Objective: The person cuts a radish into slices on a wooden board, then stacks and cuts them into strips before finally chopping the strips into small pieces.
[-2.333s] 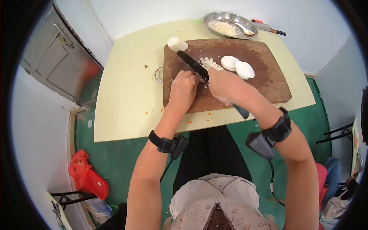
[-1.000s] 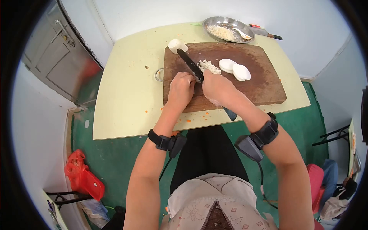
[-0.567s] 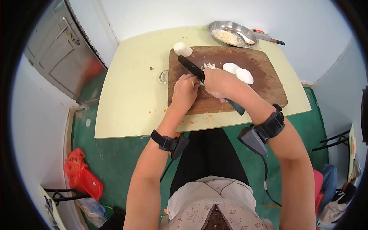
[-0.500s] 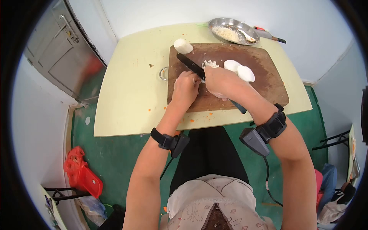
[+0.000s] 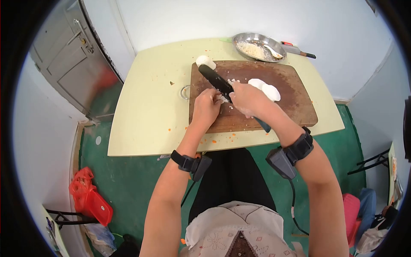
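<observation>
My right hand (image 5: pixel 247 99) is wrapped round a knife (image 5: pixel 215 80) with a dark blade and a blue-green handle, whose end shows below the palm. The blade slants up and left over the wooden board (image 5: pixel 295 103). My left hand (image 5: pixel 207 105) is beside the blade, its fingers curled at small white pieces (image 5: pixel 223 99); how firmly they hold them is hidden. More chopped white bits lie behind the blade. Two white slices (image 5: pixel 270 92) rest right of my right hand. A white chunk (image 5: pixel 205 62) stands at the board's back left corner, near the blade tip.
At the table's back right, a metal dish (image 5: pixel 257 47) holds pale shreds and a white spoon. A cleaver (image 5: pixel 299 50) lies beside it. A metal ring (image 5: pixel 185 92) sticks out left of the board. Orange scraps dot the yellow table (image 5: pixel 145 111).
The view has shifted, so the table appears lower. The blade tip now overlaps the white chunk, and the blade has tilted more steeply. White pieces by my left fingertips show more clearly.
</observation>
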`<state>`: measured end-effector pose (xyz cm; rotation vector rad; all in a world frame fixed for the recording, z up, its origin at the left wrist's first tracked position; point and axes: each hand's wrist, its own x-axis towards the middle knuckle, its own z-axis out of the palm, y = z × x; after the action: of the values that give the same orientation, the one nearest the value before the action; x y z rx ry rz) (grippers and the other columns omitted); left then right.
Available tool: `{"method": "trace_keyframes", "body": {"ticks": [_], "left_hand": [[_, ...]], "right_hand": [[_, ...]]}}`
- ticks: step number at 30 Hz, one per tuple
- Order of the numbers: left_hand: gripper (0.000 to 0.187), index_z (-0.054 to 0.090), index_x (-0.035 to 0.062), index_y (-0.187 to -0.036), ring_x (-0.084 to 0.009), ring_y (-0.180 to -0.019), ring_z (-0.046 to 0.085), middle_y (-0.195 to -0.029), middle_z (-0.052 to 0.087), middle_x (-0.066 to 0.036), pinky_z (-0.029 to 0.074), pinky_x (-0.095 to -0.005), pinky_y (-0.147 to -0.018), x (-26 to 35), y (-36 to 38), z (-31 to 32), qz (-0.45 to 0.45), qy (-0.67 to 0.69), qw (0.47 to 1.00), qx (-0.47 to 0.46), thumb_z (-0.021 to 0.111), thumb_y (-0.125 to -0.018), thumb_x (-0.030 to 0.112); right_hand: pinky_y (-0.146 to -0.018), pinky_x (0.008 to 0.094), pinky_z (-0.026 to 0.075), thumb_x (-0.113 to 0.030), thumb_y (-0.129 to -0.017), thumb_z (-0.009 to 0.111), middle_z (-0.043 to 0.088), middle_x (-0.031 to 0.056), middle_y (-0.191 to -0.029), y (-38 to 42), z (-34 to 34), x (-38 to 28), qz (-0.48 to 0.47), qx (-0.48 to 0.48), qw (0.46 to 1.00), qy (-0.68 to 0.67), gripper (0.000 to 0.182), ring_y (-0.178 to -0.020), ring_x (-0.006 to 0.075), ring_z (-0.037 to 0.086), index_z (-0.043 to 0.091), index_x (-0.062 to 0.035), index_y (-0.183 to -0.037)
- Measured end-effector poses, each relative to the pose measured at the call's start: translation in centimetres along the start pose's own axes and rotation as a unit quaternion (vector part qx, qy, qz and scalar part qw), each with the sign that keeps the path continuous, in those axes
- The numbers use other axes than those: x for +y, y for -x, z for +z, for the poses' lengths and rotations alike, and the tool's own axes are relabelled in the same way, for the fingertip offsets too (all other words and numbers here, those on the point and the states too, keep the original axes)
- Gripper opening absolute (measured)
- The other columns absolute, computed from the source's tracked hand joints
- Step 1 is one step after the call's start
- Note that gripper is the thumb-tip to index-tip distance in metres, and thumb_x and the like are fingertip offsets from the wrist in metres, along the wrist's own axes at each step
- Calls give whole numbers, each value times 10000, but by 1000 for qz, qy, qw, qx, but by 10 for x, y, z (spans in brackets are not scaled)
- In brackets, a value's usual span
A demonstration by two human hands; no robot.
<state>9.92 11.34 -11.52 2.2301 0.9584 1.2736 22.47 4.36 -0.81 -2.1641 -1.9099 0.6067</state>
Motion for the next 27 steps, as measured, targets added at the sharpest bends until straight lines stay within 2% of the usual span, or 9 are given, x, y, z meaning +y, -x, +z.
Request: {"method": "trace_keyframes", "body": {"ticks": [2, 5, 11, 12, 15, 16, 19, 22, 27], "left_hand": [[92, 636, 2, -775, -316, -755, 604, -777, 635, -135, 491, -384, -692, -1, 0, 1, 3, 6, 1000, 3, 671, -690, 6], [80, 630, 3, -757, -314, -746, 605, -774, 631, -135, 491, -387, -688, -7, 2, 2, 60, -28, 998, -4, 662, -684, -7], [73, 641, 14, -736, -307, -765, 600, -787, 631, -129, 491, -384, -693, -4, 2, 2, 99, -79, 991, -35, 629, -682, -34], [79, 646, 15, -738, -304, -772, 600, -789, 632, -129, 492, -382, -695, -3, 3, 2, 101, -80, 991, -35, 624, -683, -37], [92, 652, 14, -743, -299, -781, 596, -784, 629, -128, 493, -379, -695, -4, 6, 0, 116, -73, 990, -25, 615, -682, -44], [95, 653, 13, -744, -298, -781, 594, -780, 627, -128, 493, -378, -694, -5, 7, 1, 121, -66, 990, -21, 613, -681, -46], [98, 652, 8, -746, -302, -768, 592, -772, 624, -127, 494, -373, -692, -5, 8, -1, 131, -92, 987, -20, 612, -678, -51], [102, 651, 2, -746, -306, -755, 589, -760, 618, -130, 491, -380, -683, -9, 7, 2, 130, -74, 989, -14, 609, -675, -58], [98, 649, 4, -733, -308, -754, 591, -760, 619, -127, 489, -384, -677, -5, 7, -2, 123, -80, 989, -24, 606, -675, -62]], "right_hand": [[-679, 441, 515, -81, -814, 452, 637, 255, -788, 1, 12, 3, -35, 48, 996, 73, 186, -748, 371, 652, 550, 50, -904], [-698, 455, 508, -93, -828, 447, 638, 255, -813, 1, 22, 12, -59, 74, 991, 96, 184, -812, 383, 640, 537, 42, -915], [-694, 467, 506, -76, -834, 423, 634, 256, -800, -2, 36, 20, -50, 84, 993, 67, 187, -769, 394, 640, 509, 39, -955], [-643, 450, 517, -89, -853, 417, 630, 247, -769, -5, 25, 21, -8, 23, 1000, -14, 202, -672, 377, 643, 510, 51, -964], [-583, 418, 523, -125, -875, 425, 628, 231, -739, 5, -5, 15, 37, -49, 992, -106, 233, -573, 338, 634, 520, 59, -981], [-544, 393, 523, -169, -892, 439, 625, 216, -713, -1, 0, 23, 21, -29, 996, -84, 267, -515, 310, 620, 532, 58, -997], [-579, 418, 522, -169, -889, 449, 630, 219, -737, 7, -1, 17, -31, -4, 999, -12, 249, -591, 328, 638, 533, 48, -977], [-622, 443, 517, -150, -878, 455, 634, 227, -765, 1, 19, 30, -125, 93, 982, 104, 219, -694, 358, 645, 529, 39, -962], [-698, 451, 506, -101, -851, 441, 641, 228, -820, -2, 30, 21, -70, 48, 992, 91, 185, -816, 372, 637, 537, 13, -962]]}}
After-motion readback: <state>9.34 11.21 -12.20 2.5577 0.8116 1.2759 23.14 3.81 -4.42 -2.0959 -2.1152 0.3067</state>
